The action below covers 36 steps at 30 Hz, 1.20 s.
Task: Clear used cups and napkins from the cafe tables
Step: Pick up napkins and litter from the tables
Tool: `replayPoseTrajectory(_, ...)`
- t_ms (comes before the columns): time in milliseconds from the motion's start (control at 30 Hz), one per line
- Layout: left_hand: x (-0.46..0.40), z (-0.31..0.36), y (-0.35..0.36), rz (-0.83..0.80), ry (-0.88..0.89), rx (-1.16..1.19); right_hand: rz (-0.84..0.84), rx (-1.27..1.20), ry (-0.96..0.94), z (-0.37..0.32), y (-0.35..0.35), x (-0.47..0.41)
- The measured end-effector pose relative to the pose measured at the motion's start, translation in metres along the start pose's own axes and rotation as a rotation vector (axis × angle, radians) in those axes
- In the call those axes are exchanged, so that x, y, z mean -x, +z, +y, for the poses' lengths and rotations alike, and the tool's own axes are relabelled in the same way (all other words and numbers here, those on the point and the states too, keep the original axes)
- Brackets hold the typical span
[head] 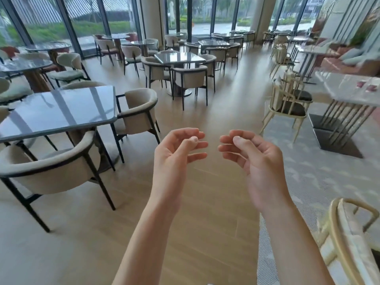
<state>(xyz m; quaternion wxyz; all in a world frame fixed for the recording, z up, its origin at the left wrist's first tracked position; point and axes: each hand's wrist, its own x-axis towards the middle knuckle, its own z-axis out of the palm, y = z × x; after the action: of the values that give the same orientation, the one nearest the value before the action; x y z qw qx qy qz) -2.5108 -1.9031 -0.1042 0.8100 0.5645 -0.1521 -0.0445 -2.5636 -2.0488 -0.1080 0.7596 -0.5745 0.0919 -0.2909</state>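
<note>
Just hands (178,149) (empty) apart.

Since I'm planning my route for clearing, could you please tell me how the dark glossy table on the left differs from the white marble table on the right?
The dark glossy table is ringed by beige padded armchairs; the white marble table has slim cream-framed chairs. The dark top looks bare, while blurred reddish items lie on the marble one. Neither is within reach of a hand.

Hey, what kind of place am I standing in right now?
Most likely a cafe or restaurant seating area. Many small tables such as the grey table stand ringed by cushioned chairs, with tall windows along the far side.
</note>
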Motion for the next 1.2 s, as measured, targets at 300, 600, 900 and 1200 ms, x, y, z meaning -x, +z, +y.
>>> replayPoseTrajectory(300,-0.220,-0.072,0.015,-0.016,0.021,-0.033,0.005,-0.055,-0.037,0.067,0.019,-0.219)
replayPoseTrajectory(600,-0.446,-0.107,0.045,-0.004,0.022,-0.011,-0.024,-0.038,-0.033,0.100,0.039,-0.449)
replayPoseTrajectory(900,-0.664,-0.174,0.035,-0.035,0.012,0.030,0.002,0.017,-0.013,0.185,0.077,-0.652)
replayPoseTrajectory(1200,-0.930,-0.212,0.031,-0.101,-0.019,0.069,0.079,0.062,0.005,0.239,0.144,-0.886)
